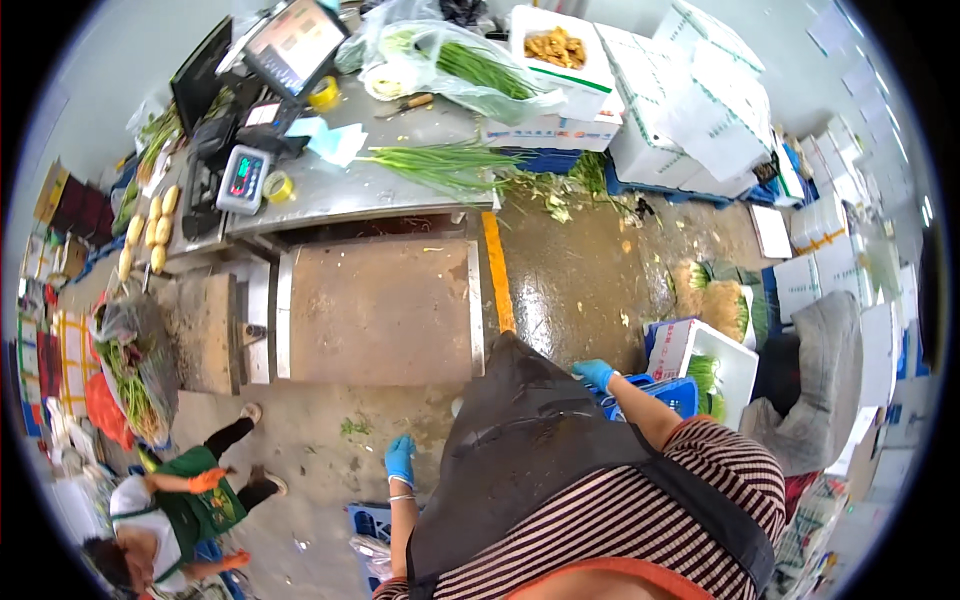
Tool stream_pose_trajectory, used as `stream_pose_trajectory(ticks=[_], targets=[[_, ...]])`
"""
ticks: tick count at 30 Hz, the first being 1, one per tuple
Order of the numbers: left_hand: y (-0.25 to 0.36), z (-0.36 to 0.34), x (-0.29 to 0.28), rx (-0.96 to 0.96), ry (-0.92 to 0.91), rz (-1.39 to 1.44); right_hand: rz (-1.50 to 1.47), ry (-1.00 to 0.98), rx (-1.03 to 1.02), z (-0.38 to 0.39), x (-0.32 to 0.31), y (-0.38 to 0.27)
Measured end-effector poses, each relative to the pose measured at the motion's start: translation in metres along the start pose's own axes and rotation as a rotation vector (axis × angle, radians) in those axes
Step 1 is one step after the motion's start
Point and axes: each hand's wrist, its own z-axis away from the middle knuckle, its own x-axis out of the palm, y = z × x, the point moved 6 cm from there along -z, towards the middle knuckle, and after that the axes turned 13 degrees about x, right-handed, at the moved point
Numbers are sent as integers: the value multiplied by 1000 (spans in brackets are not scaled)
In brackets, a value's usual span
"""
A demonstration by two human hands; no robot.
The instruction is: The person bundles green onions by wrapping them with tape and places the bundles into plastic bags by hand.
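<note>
My left hand point(399, 461), in a blue glove, hangs over the floor to the left of my dark apron point(530, 430). Its fingers point forward, loosely extended, and nothing shows in them. On the other side, my right hand point(594, 375), also blue-gloved, is held out with its fingers extended and empty. It is nearest to a blue plastic crate point(680, 396), above or beside its edge; contact cannot be made out. Ahead of me lies a wide, brown-topped platform point(380, 310) with metal side strips. Behind it stands a steel table point(340, 205) bearing loose green stalks point(440, 167).
A digital scale display point(244, 178), a monitor point(292, 48) and bagged greens point(485, 70) are on the table. White foam boxes point(650, 100) stack at the back right. Another person in a green apron point(190, 490) is at the left. The floor point(570, 270) looks wet.
</note>
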Motion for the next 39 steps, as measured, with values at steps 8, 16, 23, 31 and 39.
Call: stream_pose_trajectory(ticks=[8, 16, 23, 31, 39], targets=[[59, -85, 125, 181, 82, -182, -330, -104, 21, -96, -153, -111], [276, -189, 439, 279, -206, -103, -283, 102, -784, -38, -343, -510], [353, -165, 617, 483, -676, -242, -89, 147, -1108, -3, -404, -689], [352, -186, 679, -355, -504, 598, 412, 276, -1460, 102, -319, -808], [314, -306, 765, -235, -617, 638, 1218, 743, -1766, 83, -236, -923]])
